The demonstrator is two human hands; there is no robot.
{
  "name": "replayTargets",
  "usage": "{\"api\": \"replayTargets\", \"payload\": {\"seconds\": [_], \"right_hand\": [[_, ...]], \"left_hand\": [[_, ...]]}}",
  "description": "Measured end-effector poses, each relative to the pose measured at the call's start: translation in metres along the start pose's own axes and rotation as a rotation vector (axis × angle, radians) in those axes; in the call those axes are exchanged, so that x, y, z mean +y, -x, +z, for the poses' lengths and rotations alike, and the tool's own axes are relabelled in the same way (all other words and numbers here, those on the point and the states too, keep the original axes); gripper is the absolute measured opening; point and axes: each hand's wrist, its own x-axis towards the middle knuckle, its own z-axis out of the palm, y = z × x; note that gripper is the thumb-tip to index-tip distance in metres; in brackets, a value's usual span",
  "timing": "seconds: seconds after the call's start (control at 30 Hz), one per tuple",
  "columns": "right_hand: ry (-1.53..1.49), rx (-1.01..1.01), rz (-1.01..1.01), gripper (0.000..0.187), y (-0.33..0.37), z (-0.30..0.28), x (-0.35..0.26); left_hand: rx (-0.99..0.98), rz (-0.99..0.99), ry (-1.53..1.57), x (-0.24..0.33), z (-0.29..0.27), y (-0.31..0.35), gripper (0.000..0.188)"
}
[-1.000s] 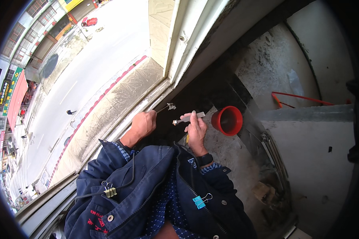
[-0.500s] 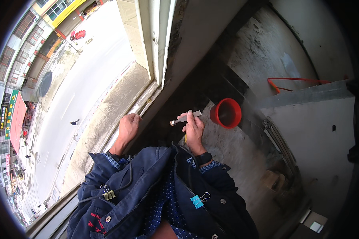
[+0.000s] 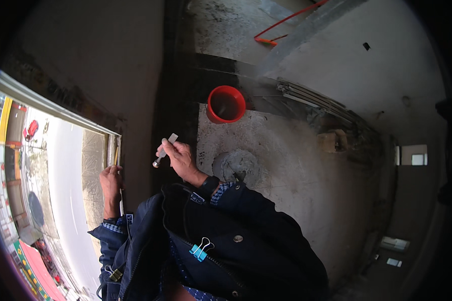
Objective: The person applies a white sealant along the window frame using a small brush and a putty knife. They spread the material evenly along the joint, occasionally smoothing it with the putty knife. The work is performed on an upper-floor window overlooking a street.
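"What's around?"
"Pale floor (image 3: 286,150); window frame (image 3: 111,149) at left; red bucket (image 3: 226,119) near the floor's corner, beyond the right hand (image 3: 182,159)"
"Fingers?"
"On the left hand (image 3: 110,183), curled at the obstructing frame, grip unclear; on the right, clamped around a metal tool (image 3: 173,138), past the floor's left edge"
"Handling?"
"Likely stiff, fairly light; grip mid-length"

The view has swung right, so the window frame (image 3: 60,109) and the red bucket (image 3: 212,117) now appear farther left. A round grey mass (image 3: 240,164) comes into sight near the right wrist. The left hand's fingers (image 3: 114,170) now sit lower in view than the right hand's fingers (image 3: 167,146), whose metal tool (image 3: 173,138) slants more steeply.
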Motion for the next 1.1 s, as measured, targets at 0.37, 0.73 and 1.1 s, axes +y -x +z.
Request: {"api": "replayTargets", "payload": {"seconds": [0.37, 0.73, 1.1], "right_hand": [[-0.046, 0.098, 0.037, 0.046, 0.017, -0.022, -0.011], [-0.065, -0.02, 0.186, 0.039, -0.014, 0.003, 0.027], [0.098, -0.289, 0.332, 0.043, -0.031, 0.048, 0.036]], "left_hand": [[-0.12, 0.103, 0.126, 0.002, 0.008, -0.019, 0.034], [-0.061, 0.039, 0.193, 0.002, 0.008, 0.007, 0.034], [0.039, 0.324, -0.407, -0.049, 0.012, 0.043, 0.03]]}}
